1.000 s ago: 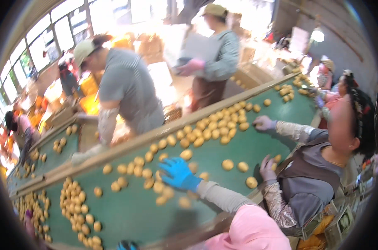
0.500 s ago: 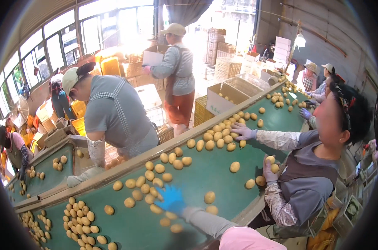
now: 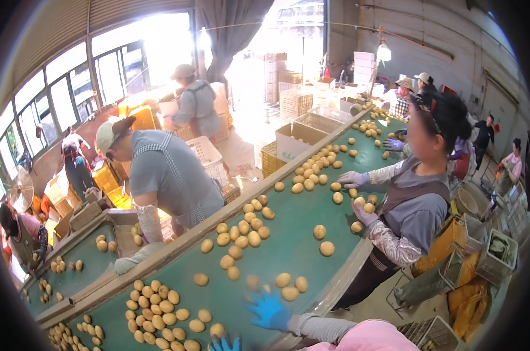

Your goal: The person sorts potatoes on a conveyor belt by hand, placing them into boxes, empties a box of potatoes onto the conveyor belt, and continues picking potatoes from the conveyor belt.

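My right hand (image 3: 269,309), in a blue glove, is over the green conveyor belt (image 3: 288,234) with its fingers spread. It is slightly blurred, and potatoes (image 3: 289,293) lie right at its fingertips. Only the fingers of my left hand (image 3: 224,344), also blue-gloved, show at the lower edge. They are apart, beside a dense cluster of yellow-brown potatoes (image 3: 154,307). No potato shows in either hand; the left palm is out of view. More potatoes (image 3: 241,234) lie loosely spread farther up the belt.
Across the belt at right, a co-worker (image 3: 420,193) in purple gloves handles potatoes. Another person (image 3: 168,169) bends over at the far-side rail (image 3: 183,240). A carton (image 3: 300,140) and yellow crate (image 3: 272,159) stand beyond it. Grey crates (image 3: 496,257) stand at right.
My right hand has drawn back toward the near side, and my left fingers have entered at the bottom. The view has shifted. The co-worker's outstretched hand has pulled closer in.
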`<state>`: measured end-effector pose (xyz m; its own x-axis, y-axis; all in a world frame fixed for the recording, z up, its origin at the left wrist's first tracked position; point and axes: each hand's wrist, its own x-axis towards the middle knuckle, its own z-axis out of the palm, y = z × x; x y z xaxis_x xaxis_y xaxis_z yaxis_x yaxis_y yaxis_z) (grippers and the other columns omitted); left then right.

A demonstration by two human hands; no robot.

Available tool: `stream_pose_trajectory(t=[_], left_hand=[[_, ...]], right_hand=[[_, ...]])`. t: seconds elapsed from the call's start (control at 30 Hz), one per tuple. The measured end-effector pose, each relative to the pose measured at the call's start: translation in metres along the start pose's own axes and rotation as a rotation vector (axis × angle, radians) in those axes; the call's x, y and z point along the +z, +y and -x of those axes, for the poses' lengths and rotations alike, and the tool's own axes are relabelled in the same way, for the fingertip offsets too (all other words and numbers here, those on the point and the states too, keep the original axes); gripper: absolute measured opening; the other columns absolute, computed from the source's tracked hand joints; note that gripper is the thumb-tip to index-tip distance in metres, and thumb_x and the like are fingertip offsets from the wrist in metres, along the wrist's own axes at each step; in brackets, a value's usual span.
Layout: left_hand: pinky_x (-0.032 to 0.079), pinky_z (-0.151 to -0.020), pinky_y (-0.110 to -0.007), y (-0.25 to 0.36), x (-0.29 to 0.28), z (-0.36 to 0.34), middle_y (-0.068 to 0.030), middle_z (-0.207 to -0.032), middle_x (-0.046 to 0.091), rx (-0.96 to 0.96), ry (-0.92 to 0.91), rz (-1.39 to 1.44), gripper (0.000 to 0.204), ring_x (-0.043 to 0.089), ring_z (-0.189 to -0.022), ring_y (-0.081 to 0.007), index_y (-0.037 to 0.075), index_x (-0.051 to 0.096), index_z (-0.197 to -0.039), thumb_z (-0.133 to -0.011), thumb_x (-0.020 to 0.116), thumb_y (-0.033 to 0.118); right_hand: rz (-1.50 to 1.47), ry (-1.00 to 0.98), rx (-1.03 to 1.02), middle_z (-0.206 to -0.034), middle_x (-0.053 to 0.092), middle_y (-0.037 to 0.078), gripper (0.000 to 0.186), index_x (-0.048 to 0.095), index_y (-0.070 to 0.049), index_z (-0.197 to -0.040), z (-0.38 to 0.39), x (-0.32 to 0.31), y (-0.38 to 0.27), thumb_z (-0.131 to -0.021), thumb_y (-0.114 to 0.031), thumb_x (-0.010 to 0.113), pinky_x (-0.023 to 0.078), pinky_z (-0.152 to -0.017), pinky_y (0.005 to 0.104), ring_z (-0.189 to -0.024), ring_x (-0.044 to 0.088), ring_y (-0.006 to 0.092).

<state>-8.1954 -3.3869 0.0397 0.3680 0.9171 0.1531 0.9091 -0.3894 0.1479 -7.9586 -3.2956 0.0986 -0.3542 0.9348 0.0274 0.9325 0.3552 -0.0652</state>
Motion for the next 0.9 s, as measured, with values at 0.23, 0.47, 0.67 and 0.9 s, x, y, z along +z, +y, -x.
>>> stream_pose_trajectory(t=[0.23, 0.47, 0.67, 0.9], left_hand=[[0.029, -0.106, -0.06, -0.073, -0.037, -0.054, -0.0158, -0.138, 0.049, 0.063, 0.095, -0.083, 0.052, 0.04, -0.128, -0.0426, 0.021, 0.058, -0.128, -0.083, 0.06, 0.046], [0.03, -0.106, -0.059, -0.112, -0.05, -0.024, -0.0158, -0.147, 0.039, -0.428, -0.112, -0.091, 0.063, 0.037, -0.133, -0.0404, 0.026, 0.044, -0.143, -0.089, 0.051, 0.056], [0.019, -0.107, -0.065, 0.006, 0.01, -0.053, -0.0199, -0.146, 0.039, -0.308, 0.184, -0.079, 0.071, 0.032, -0.134, -0.0443, 0.013, 0.048, -0.138, -0.084, 0.055, 0.059], [0.03, -0.101, -0.059, 0.043, -0.017, -0.079, -0.0132, -0.124, 0.057, 0.012, -0.021, 0.259, 0.036, 0.046, -0.122, -0.0387, 0.022, 0.068, -0.108, -0.079, 0.064, 0.043]], right_hand=[[-0.142, 0.052, -0.067, -0.139, 0.045, 0.017, 0.06, 0.048, -0.017, -0.137, 0.013, -0.019, -0.004, -0.086, -0.046, 0.056, 0.02, -0.109, 0.0626, -0.137, 0.031, 0.0387], [-0.075, 0.591, 0.594, -0.12, 0.05, 0.019, 0.058, 0.048, -0.013, -0.133, 0.073, -0.047, 0.121, -0.083, -0.041, 0.061, 0.04, -0.088, 0.0541, -0.108, 0.051, 0.0392], [-0.627, 0.155, 0.375, -0.135, 0.046, 0.023, 0.062, 0.046, -0.01, -0.136, 0.074, -0.046, 0.079, -0.085, -0.043, 0.059, 0.048, -0.09, 0.0479, -0.105, 0.058, 0.0429], [-0.634, 0.465, 0.112, -0.132, 0.051, 0.021, 0.054, 0.049, -0.011, -0.136, 0.03, -0.068, 0.147, -0.089, -0.036, 0.06, 0.043, -0.095, 0.0469, -0.112, 0.054, 0.0384]])
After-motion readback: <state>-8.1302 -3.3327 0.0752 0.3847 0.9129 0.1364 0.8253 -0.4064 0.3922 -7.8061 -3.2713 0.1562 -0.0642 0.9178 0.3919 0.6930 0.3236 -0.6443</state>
